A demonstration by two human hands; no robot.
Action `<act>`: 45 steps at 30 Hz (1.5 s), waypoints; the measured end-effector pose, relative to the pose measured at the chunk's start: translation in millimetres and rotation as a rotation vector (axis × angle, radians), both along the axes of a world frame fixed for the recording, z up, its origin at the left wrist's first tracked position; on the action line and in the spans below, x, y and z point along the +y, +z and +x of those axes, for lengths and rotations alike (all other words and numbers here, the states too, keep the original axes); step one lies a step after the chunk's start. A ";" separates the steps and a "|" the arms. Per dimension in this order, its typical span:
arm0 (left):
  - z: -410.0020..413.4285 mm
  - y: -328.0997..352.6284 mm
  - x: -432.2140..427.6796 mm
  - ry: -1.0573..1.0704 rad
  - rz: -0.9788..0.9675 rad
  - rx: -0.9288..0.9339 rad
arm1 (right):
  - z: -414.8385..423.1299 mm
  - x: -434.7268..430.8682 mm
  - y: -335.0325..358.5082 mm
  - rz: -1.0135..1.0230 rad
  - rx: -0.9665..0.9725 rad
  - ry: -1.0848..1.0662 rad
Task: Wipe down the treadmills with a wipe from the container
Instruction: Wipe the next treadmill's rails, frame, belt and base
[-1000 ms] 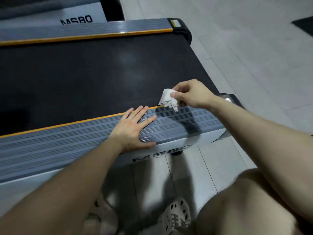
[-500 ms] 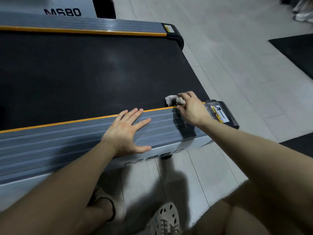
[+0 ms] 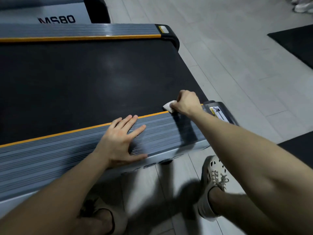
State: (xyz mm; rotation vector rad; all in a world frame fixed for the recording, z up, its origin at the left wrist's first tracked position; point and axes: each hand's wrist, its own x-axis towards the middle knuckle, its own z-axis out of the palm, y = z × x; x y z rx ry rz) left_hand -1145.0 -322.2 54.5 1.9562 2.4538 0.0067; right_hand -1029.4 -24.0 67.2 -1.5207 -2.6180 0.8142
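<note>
Head view, looking down across one treadmill (image 3: pixel 94 78) from its long near side.

- Right hand (image 3: pixel 186 103): reached out over the near side rail (image 3: pixel 50 160) to the near edge of the black belt (image 3: pixel 71 92), close to the rear end cap (image 3: pixel 221 106). Grip closed: fingers curled down round a small white wipe (image 3: pixel 168 106), thumb side towards the camera.
- Wipe: bunched, only one corner shows past the fingers. It sits on the belt right at the orange strip (image 3: pixel 67 132) that borders the rail. Whether it is pressed flat cannot be made out.
- Left hand (image 3: pixel 120 141): palm down on the ribbed grey rail, fingers straight and spread, tips reaching the orange strip, thumb along the rail's outer edge. Holds nothing. Well apart from the wipe.
- End cap carries a yellow-and-white sticker (image 3: pixel 217 113), print too small to read.
- Far side rail (image 3: pixel 81 30), grey with its own orange strip, runs along the belt's far edge.
- Second treadmill (image 3: pixel 55 13) beyond it, white side panel with lettering "MS80" seen upside down.
- Pale tiled floor (image 3: pixel 237 68); black mat (image 3: pixel 296 43) at the right; perforated beige shoe (image 3: pixel 213 180) on the floor below the right forearm.
</note>
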 end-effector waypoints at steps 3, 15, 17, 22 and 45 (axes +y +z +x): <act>4.5 4.6 37.1 0.129 0.118 0.008 | -4.4 -2.1 -10.2 0.003 0.085 0.007; 34.2 -32.7 112.9 0.395 0.091 -0.040 | 31.5 111.4 -43.7 0.118 0.087 -0.056; 33.9 -31.2 111.8 0.412 0.071 -0.076 | 18.0 98.3 -48.9 0.111 0.195 0.058; 35.1 -28.6 110.1 0.424 0.038 -0.093 | -11.7 81.0 -42.0 0.038 0.195 0.575; 33.5 -26.7 114.4 0.416 -0.016 -0.047 | 17.8 144.0 -61.7 0.017 0.227 0.284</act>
